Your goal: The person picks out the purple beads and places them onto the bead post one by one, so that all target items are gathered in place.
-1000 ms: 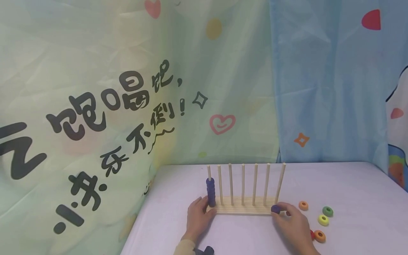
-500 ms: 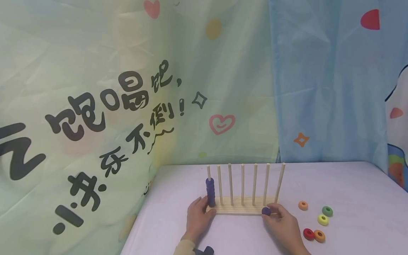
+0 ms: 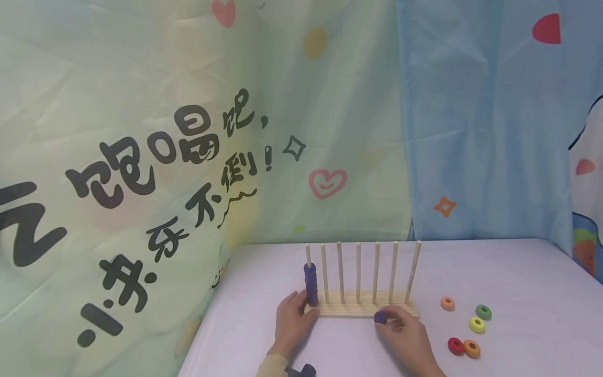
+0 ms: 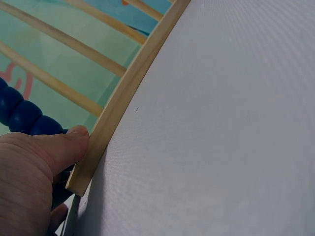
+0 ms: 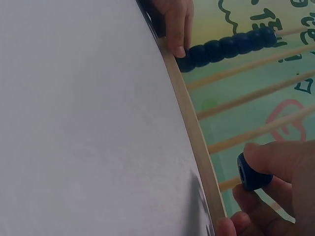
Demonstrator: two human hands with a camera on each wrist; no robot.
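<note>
A wooden peg rack (image 3: 350,310) with a row of upright pegs stands on the table. Its leftmost peg carries a stack of several blue-purple beads (image 3: 311,284); the other pegs are bare. My left hand (image 3: 293,319) grips the left end of the base, thumb along the front edge, as the left wrist view also shows. Between thumb and fingers my right hand (image 3: 407,335) pinches one blue-purple bead (image 5: 252,172), its hole showing in the right wrist view. That bead is at the front edge of the base, toward its right half.
Loose beads lie on the table to the right: an orange one (image 3: 447,303), a green one (image 3: 483,312), a yellow one (image 3: 477,324), a red one (image 3: 455,345) and another orange one (image 3: 472,348). A printed curtain (image 3: 330,131) hangs behind the table (image 3: 527,272).
My right hand has moved left along the front of the rack with the bead, uncovering the red bead and the base's right end. The left hand has stayed put.
</note>
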